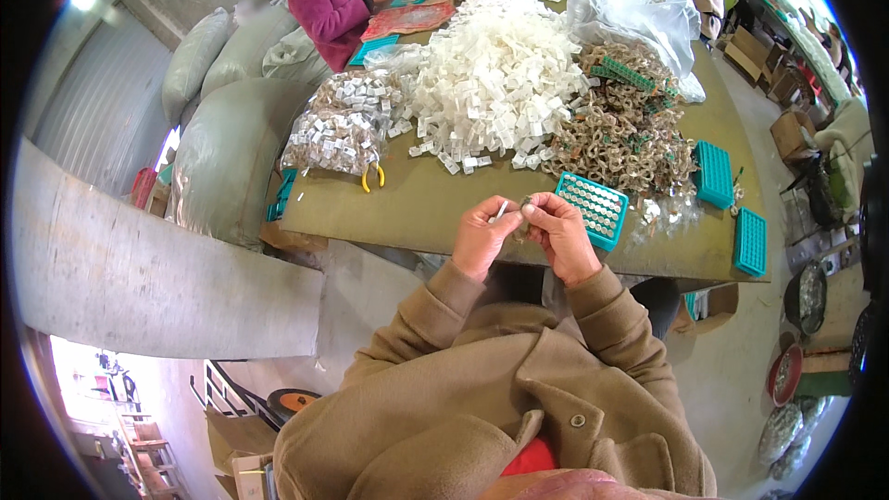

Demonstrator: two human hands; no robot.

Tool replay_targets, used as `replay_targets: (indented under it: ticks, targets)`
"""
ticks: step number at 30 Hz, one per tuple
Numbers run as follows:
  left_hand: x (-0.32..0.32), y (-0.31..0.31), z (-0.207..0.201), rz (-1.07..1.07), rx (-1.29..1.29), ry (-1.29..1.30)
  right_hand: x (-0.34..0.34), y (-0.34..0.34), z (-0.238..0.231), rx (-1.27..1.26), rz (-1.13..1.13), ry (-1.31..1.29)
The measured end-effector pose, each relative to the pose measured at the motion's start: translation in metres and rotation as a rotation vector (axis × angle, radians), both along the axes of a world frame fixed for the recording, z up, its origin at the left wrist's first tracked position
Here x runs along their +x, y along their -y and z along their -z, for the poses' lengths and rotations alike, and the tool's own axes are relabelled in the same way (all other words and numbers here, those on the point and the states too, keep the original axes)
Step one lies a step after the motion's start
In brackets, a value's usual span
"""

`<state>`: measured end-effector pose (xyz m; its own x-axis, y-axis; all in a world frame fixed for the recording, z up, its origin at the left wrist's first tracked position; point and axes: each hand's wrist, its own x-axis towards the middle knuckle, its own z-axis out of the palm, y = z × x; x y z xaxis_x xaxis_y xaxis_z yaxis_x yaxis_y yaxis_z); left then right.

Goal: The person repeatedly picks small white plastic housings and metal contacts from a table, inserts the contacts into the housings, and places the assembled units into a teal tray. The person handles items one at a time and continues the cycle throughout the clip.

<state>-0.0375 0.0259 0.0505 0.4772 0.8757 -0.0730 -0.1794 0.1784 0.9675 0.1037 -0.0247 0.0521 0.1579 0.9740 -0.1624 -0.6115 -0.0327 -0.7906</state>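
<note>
The left grip (pixel 480 239) pinches a slim white piece (pixel 501 210), the right grip (pixel 563 235) a tiny brownish part (pixel 525 201); steady both closely, pressing gently.

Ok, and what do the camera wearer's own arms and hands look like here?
The left sleeve and right sleeve are long, loose and plain brown, in thick, woolly-looking cloth that reaches the wrists. The left hand and right hand wear no gloves, and no ring or watch can be made out. No cables or markings show on the sleeves.
</note>
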Motion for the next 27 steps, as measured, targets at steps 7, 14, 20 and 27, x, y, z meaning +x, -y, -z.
replay_targets:
  ticks: [7,14,20,27]
  targets:
    - [-0.006,0.003,-0.002,0.100,-0.216,-0.166,0.001,0.005,-0.006,-0.035,0.071,0.150]
    - [-0.008,-0.001,0.009,0.043,-0.451,0.084,0.005,0.006,0.009,0.000,0.103,0.221]
    - [0.004,-0.001,0.014,-0.038,-0.143,-0.126,-0.004,0.014,0.003,0.080,-0.010,0.063]
    - [0.021,-0.001,0.019,0.019,0.087,-0.055,-0.015,0.015,0.014,-0.063,0.104,0.220]
